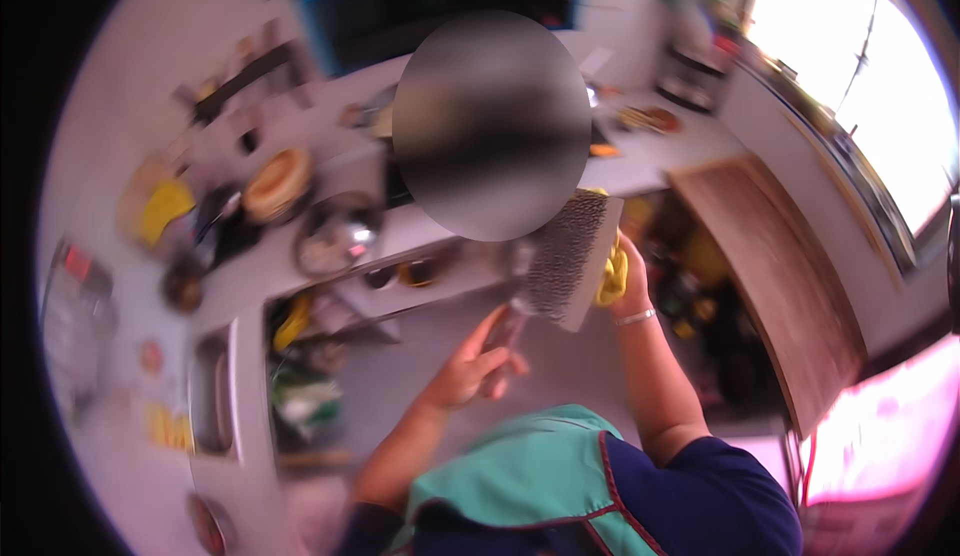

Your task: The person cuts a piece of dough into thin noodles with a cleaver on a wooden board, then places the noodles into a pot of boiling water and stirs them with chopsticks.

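Observation:
My left hand (468, 368) is closed round the handle of a cleaver (570, 264) with a broad, dimpled grey blade and a plain, smoother strip along one edge. The blade points up and away from me, over the floor in front of the counter. On the blade's right side, my right hand (634, 274) grips a yellow cloth (612, 278) against it. More of the cloth shows at the blade's top edge. The fingers of that hand are partly hidden behind the blade and cloth.
A metal bowl (338, 238) and a round basket (278, 184) stand on the pale counter (255, 291). At left is a sink (214, 391). A wooden board (765, 276) spans the right side beneath the window. Utensils hang from a wall rack (245, 84). A blurred oval covers the middle back.

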A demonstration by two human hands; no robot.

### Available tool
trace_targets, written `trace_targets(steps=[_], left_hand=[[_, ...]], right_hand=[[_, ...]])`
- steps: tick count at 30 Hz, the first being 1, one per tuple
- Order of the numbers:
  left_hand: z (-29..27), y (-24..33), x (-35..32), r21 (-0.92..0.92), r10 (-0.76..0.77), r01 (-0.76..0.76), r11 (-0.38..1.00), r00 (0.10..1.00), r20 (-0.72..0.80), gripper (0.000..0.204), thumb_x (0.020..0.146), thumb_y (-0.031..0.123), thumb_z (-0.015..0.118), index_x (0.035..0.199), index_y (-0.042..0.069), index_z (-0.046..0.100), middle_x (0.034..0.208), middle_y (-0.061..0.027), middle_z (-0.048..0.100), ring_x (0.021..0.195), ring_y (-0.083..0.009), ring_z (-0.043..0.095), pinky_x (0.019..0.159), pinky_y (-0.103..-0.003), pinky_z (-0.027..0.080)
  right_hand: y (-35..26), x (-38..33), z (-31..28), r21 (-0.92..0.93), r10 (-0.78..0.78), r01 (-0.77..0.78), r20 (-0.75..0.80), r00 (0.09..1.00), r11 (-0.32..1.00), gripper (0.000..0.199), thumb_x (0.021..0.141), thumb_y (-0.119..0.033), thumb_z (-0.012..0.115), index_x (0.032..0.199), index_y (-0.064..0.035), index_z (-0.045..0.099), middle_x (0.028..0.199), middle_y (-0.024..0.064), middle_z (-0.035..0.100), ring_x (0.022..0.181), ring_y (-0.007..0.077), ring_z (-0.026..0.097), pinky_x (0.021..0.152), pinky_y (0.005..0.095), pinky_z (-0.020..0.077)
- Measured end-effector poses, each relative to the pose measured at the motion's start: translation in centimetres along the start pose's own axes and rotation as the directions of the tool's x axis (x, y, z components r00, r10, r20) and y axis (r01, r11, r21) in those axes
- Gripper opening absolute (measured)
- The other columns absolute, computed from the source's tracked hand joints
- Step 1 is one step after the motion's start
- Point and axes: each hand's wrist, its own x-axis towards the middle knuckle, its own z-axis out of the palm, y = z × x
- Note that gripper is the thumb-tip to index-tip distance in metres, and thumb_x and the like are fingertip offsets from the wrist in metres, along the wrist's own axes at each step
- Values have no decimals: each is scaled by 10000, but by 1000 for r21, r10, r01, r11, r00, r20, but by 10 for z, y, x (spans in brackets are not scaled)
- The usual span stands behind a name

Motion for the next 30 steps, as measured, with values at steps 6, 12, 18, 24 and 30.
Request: trace_targets(steps=[6, 12, 18, 24, 30], left_hand=[[-154, 90, -76, 206, 351, -336, 919, 935, -40, 397, 872, 115, 456, 1246, -19, 440, 1007, -269, 589, 679, -238, 629, 654, -336, 529], [-230, 251, -93, 445, 529, -481, 755, 849, 20, 512, 847, 135, 600, 1276, -40, 383, 1145, -280, 543, 928, -298, 630, 794, -357, 521], [-294, 407, -42, 997, 888, -43, -68, 453, 80, 280, 794, 62, 688, 1063, 45, 612, 1023, -44, 625, 898, -136, 600, 790, -272, 487], [-410, 496, 19, 989, 932, -135, 66, 363, -13, 244, 816, 26, 659, 1057, 20, 616, 1050, -30, 628, 944, -120, 597, 836, -246, 475], [-551, 566, 74, 960, 923, -263, 99, 385, 10, 266, 814, 3, 653, 1076, 20, 608, 1054, -27, 626, 949, -105, 593, 843, -233, 469]], right_hand=[[206, 125, 121, -199, 412, -372, 233, 881, 907, 330, 952, -216, 381, 1080, 39, 545, 1000, 153, 633, 874, 261, 628, 764, 366, 529], [267, 254, 243, -413, 454, -280, 418, 787, 867, 371, 956, -242, 345, 1113, 42, 526, 1040, 167, 626, 900, 279, 635, 795, 386, 527], [291, 384, 340, -398, 178, 184, 714, 677, 899, 328, 945, -178, 361, 1176, 29, 468, 1085, 168, 600, 936, 270, 629, 807, 383, 526], [342, 523, 405, -264, 305, -167, 659, 688, 950, 342, 928, -101, 353, 1255, -20, 413, 1106, 155, 566, 938, 259, 614, 804, 374, 524], [401, 624, 440, -229, 209, -81, 615, 761, 970, 410, 924, -79, 349, 1331, -40, 332, 1101, 152, 552, 930, 261, 611, 783, 380, 529]])
